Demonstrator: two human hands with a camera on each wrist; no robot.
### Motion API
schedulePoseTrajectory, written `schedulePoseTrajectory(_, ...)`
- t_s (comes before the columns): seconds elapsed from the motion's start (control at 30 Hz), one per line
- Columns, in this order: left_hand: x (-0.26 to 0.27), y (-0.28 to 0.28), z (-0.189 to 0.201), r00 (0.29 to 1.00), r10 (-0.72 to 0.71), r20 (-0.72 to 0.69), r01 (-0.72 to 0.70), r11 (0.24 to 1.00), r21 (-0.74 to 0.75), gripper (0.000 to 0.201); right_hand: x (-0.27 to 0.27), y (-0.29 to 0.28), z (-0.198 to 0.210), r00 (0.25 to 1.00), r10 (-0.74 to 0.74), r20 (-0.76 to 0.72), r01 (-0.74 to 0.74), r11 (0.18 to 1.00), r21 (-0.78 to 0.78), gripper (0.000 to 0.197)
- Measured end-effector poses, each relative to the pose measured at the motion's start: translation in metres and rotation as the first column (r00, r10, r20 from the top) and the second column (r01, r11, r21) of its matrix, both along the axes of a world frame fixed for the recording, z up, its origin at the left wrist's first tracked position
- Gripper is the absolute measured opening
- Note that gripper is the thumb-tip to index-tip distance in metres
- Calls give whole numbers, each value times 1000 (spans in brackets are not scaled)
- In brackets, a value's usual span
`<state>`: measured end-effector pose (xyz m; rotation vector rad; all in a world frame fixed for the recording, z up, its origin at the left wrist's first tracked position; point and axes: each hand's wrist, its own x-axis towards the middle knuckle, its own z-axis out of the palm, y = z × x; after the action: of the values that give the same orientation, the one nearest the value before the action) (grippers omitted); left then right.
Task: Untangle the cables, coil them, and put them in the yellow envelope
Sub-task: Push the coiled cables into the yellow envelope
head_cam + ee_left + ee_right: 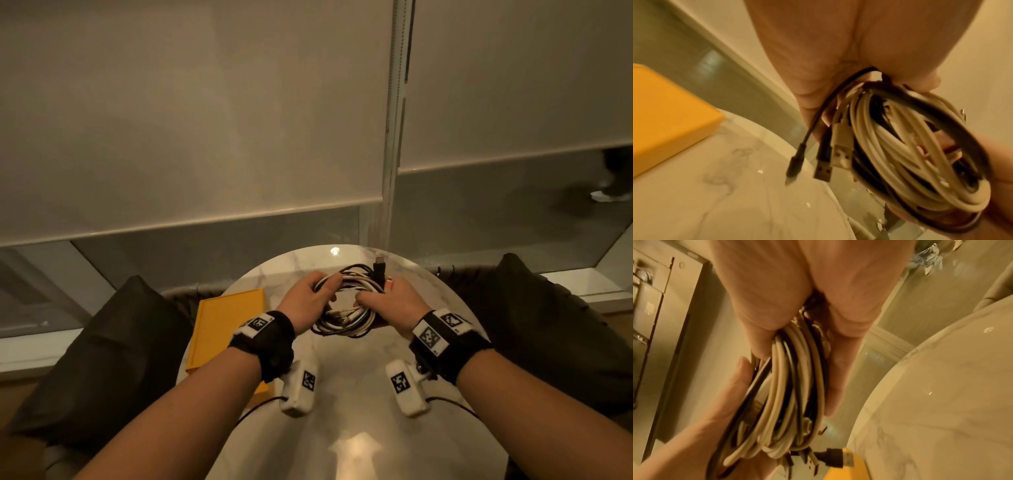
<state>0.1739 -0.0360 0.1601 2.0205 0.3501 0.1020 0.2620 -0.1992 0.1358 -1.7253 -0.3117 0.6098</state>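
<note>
Cables (346, 301), white and black wound together into one loose coil, are held above the round marble table (352, 394), between the two hands. The left hand (308, 301) has its fingers and thumb curled round the left side of the bundle; the right hand (394, 301) pinches the right side between thumb and fingers. In my judgement the main risk is the coil springing open: several plug ends (824, 164) hang free from the loops, and a black connector (378, 265) sticks up at the far side, so any slackening of either grip could let turns slip and tangle again. Those loose ends could also catch on the mouth of the yellow envelope (226, 325), which lies flat on the table well to the left of the coil, partly behind the left wrist. Feeding the bundle in would likely need one hand freed to open the envelope, leaving the coil held from one side only. The loops look uneven, white strands crossing over black ones rather than lying in neat rings
</note>
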Motion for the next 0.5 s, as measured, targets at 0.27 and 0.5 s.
schedulePoseTrajectory(0.27, -44, 45, -29, 972, 235, -28, -234, 937, -261, 43, -44, 70, -23, 965, 125, -230, -94, 986, 141, 28)
schedulePoseTrajectory(0.5, -84, 97, -56, 929, 367, -43, -358, 863, -357, 48, -75, 124, -41, 753, 361, -551, -233, 928, 290, 42)
